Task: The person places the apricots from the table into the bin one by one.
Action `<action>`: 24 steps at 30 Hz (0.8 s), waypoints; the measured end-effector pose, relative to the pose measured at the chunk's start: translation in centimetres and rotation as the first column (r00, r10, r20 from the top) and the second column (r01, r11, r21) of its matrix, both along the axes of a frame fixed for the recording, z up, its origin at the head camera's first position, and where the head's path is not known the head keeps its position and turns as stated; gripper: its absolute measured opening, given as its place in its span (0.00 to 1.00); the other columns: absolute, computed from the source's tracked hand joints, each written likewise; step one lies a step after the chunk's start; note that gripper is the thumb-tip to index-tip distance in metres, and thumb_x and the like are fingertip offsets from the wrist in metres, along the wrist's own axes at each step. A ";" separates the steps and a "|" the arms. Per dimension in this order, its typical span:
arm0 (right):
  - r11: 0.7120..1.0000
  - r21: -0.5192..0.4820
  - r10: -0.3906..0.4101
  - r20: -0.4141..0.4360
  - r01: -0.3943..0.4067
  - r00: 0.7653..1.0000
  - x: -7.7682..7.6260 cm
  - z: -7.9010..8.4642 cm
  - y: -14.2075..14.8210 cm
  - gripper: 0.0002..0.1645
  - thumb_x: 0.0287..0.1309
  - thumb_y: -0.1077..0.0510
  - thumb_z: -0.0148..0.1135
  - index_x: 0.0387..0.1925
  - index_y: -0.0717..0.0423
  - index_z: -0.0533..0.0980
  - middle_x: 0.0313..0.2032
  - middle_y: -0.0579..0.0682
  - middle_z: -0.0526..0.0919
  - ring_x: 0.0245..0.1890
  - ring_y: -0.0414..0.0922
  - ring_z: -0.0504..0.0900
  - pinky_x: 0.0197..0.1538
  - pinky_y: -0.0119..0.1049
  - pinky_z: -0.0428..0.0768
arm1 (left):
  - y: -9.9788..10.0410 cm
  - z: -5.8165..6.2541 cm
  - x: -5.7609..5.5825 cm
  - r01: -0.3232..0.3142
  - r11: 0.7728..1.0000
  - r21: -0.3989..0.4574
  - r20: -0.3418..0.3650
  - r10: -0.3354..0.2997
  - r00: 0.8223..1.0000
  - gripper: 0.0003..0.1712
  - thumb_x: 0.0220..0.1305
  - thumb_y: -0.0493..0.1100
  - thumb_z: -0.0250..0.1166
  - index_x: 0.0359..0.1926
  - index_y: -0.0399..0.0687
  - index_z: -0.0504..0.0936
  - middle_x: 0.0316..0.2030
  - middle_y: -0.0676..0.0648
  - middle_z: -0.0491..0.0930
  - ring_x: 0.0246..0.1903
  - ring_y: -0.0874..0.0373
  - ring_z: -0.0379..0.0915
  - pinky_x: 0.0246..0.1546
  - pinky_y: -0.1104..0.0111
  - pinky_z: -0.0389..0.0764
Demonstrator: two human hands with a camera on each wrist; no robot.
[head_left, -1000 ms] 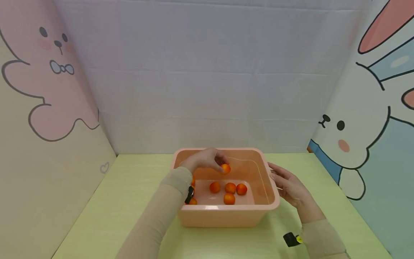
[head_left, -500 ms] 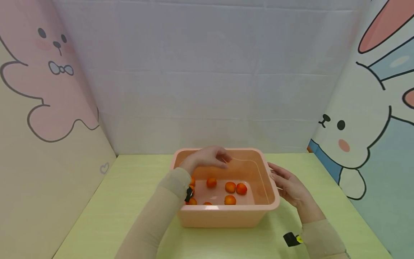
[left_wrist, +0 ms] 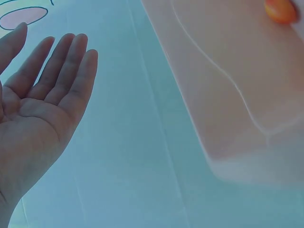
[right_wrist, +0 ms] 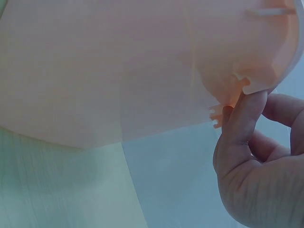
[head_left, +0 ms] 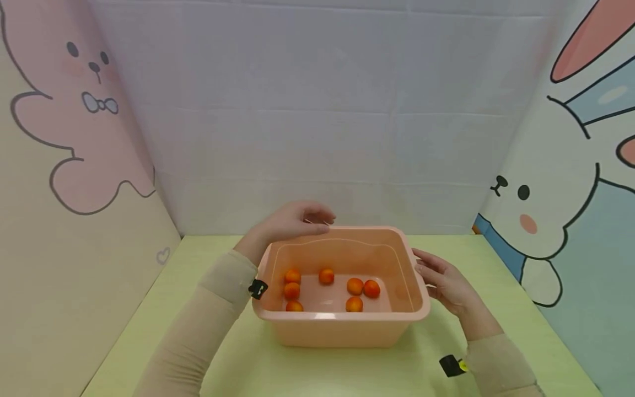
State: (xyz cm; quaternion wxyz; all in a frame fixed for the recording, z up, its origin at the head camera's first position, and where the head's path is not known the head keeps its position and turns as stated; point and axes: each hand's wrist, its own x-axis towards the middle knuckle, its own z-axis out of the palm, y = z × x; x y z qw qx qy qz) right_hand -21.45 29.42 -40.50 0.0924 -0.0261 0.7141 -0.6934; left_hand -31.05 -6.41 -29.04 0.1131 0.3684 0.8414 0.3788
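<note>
A pink plastic basin (head_left: 342, 330) stands on the table with several small round orange-red fruits (head_left: 355, 286) on its floor. Three of these lie along its left side, while others sit toward the middle and right. My left hand (head_left: 296, 220) hovers above the basin's back left rim and holds nothing; its fingers look extended and slightly apart in the left wrist view. At the basin's right side, my right hand (head_left: 448, 289) grips the rim, with thumb and fingers bent at its edge (right_wrist: 266, 85). The basin's front wall hides part of its floor.
A pale green tabletop (head_left: 213, 342) surrounds the basin. Behind it hangs a white cloth backdrop (head_left: 317, 138). Cartoon-printed panels flank both sides, with a rabbit (head_left: 545, 209) on the right. A small black device (head_left: 258, 289) is strapped at the left wrist.
My left hand let go of an orange-red fruit inside the basin, then rose up and leftward out of it. The released fruits shifted on the basin floor. My right hand stayed at the rim.
</note>
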 end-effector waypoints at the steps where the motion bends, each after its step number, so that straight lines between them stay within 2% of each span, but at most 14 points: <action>1: 1.000 0.013 -0.002 -0.003 0.002 1.000 0.0 0.1 0.0 0.38 0.74 0.54 0.53 0.75 0.65 0.52 0.46 0.41 0.80 0.39 0.39 0.81 0.41 0.32 0.84 | -0.6 0.1 0.0 -0.003 1.000 -0.001 -0.009 0.003 1.000 0.20 0.67 0.43 0.65 0.58 0.43 0.80 0.52 0.46 0.82 0.51 0.54 0.78 0.56 0.61 0.77; 5: 0.996 0.086 -0.008 -0.024 0.010 1.000 0.0 0.3 -0.1 0.37 0.74 0.52 0.52 0.74 0.65 0.54 0.49 0.44 0.80 0.39 0.41 0.80 0.42 0.32 0.83 | -3.0 0.1 0.1 -0.045 0.999 0.006 -0.037 0.045 0.998 0.20 0.67 0.42 0.66 0.58 0.42 0.80 0.52 0.45 0.82 0.50 0.53 0.79 0.56 0.58 0.78; 9: 0.983 0.182 0.001 -0.072 0.012 0.997 0.1 0.4 0.1 0.36 0.75 0.51 0.51 0.73 0.66 0.57 0.56 0.59 0.76 0.39 0.44 0.81 0.44 0.34 0.84 | -5.5 -0.2 0.5 -0.124 0.991 0.057 -0.054 0.127 0.990 0.21 0.67 0.41 0.66 0.59 0.41 0.79 0.53 0.43 0.81 0.50 0.51 0.79 0.54 0.56 0.79; 12: 0.970 0.240 0.004 -0.109 0.022 0.994 0.4 0.3 0.4 0.34 0.75 0.52 0.50 0.72 0.68 0.58 0.61 0.69 0.71 0.39 0.44 0.83 0.43 0.36 0.84 | -7.2 -1.0 1.2 -0.188 0.977 0.100 -0.059 0.194 0.979 0.21 0.67 0.41 0.66 0.59 0.39 0.79 0.53 0.40 0.80 0.50 0.49 0.79 0.53 0.54 0.79; 15: 0.954 0.297 -0.005 -0.143 0.047 0.990 1.0 0.1 0.7 0.33 0.75 0.53 0.50 0.71 0.70 0.59 0.61 0.72 0.69 0.40 0.43 0.83 0.41 0.36 0.85 | -8.6 -2.4 2.1 -0.242 0.962 0.126 -0.080 0.253 0.964 0.21 0.68 0.40 0.65 0.59 0.37 0.78 0.53 0.38 0.80 0.50 0.47 0.79 0.53 0.53 0.79; 19: 0.918 0.384 -0.014 -0.214 0.097 0.977 1.8 -0.4 1.2 0.30 0.74 0.56 0.52 0.69 0.69 0.62 0.60 0.71 0.71 0.39 0.41 0.83 0.39 0.34 0.85 | -10.5 -4.7 3.6 -0.324 0.934 0.152 -0.114 0.343 0.932 0.22 0.68 0.41 0.65 0.59 0.36 0.78 0.53 0.39 0.81 0.49 0.47 0.79 0.52 0.54 0.80; 24: 0.867 0.463 -0.017 -0.345 0.186 0.938 2.5 -1.1 1.7 0.27 0.73 0.60 0.53 0.67 0.68 0.65 0.55 0.69 0.74 0.36 0.36 0.81 0.35 0.33 0.84 | -12.6 -7.4 5.6 -0.414 0.882 0.226 -0.093 0.443 0.892 0.23 0.68 0.41 0.66 0.60 0.36 0.76 0.52 0.39 0.81 0.48 0.47 0.80 0.50 0.63 0.81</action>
